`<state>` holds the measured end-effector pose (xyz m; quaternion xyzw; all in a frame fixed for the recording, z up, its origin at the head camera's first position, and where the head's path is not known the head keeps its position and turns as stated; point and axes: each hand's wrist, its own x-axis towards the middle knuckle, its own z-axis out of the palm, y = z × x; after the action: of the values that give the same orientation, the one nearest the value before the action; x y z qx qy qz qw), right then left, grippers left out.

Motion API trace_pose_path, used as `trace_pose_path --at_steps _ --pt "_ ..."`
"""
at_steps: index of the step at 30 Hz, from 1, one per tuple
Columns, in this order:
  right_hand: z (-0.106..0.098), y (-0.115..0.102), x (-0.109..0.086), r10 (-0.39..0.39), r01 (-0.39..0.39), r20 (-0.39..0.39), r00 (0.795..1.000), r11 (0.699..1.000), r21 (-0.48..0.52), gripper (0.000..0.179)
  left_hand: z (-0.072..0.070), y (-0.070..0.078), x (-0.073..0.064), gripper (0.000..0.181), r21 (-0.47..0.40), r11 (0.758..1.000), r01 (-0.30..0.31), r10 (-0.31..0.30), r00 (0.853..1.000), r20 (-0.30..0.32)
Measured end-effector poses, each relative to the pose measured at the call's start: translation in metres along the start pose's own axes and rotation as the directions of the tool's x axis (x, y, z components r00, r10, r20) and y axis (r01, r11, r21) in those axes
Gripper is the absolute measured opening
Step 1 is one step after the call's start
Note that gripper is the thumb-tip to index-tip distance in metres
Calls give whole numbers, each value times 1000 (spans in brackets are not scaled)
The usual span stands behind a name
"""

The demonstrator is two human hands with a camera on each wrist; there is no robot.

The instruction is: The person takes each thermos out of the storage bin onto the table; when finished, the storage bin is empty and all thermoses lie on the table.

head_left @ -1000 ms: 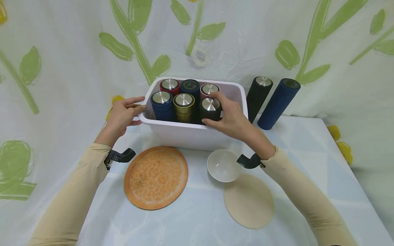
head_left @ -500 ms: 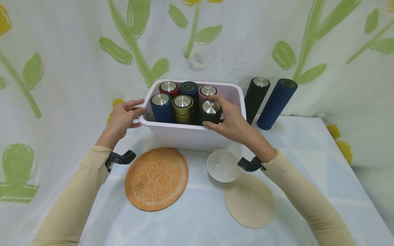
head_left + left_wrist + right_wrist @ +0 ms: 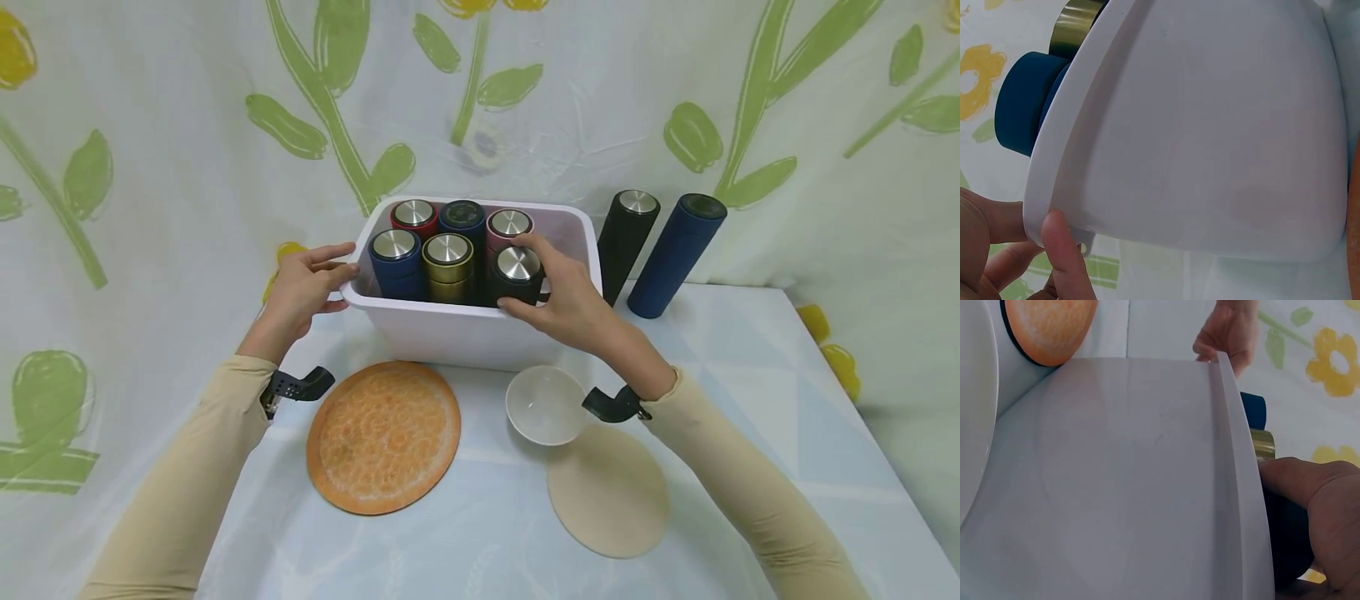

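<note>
A white plastic bin [image 3: 465, 333] stands at the back of the table, holding several upright thermos flasks with shiny round lids. My right hand [image 3: 566, 292] reaches over its front right rim and grips a black thermos [image 3: 517, 275], thumb at the front and fingers behind. In the right wrist view the bin wall hides most of that black thermos [image 3: 1288, 537]. At the bin's left end my left hand [image 3: 300, 287] holds the rim; the left wrist view shows a digit [image 3: 1063, 250] against the outside. Beside the black flask stand a gold thermos [image 3: 448, 267] and a blue thermos [image 3: 395, 265].
Red [image 3: 414, 215], dark blue [image 3: 462, 217] and pink [image 3: 510, 223] flasks form the bin's back row. A tall black flask [image 3: 628, 242] and a tall blue flask [image 3: 677, 257] stand right of it. In front lie an orange round mat [image 3: 384, 437], a white bowl [image 3: 546, 406] and a beige disc [image 3: 609, 492].
The black thermos has shifted slightly right and toward the front in my right hand, away from the gold one. My left hand stays at the bin's rim.
</note>
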<state>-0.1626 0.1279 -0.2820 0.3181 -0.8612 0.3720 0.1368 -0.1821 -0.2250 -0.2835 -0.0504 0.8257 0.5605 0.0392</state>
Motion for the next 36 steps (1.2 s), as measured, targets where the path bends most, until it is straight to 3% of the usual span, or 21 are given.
trace_pose_path --at_steps 8,16,36 --pt "2 2 0 -43 44 -35 998 999 13 69 -1 -2 0 52 -4 1000 -3 3 1000 -2" --pt "2 0 -2 -8 9 -46 999 1000 19 69 -2 -4 0 52 -9 1000 -4 4 1000 -4" --pt "-28 -9 -1 -62 58 -139 988 998 -36 68 -1 -2 2 52 -12 1000 -9 9 1000 4"
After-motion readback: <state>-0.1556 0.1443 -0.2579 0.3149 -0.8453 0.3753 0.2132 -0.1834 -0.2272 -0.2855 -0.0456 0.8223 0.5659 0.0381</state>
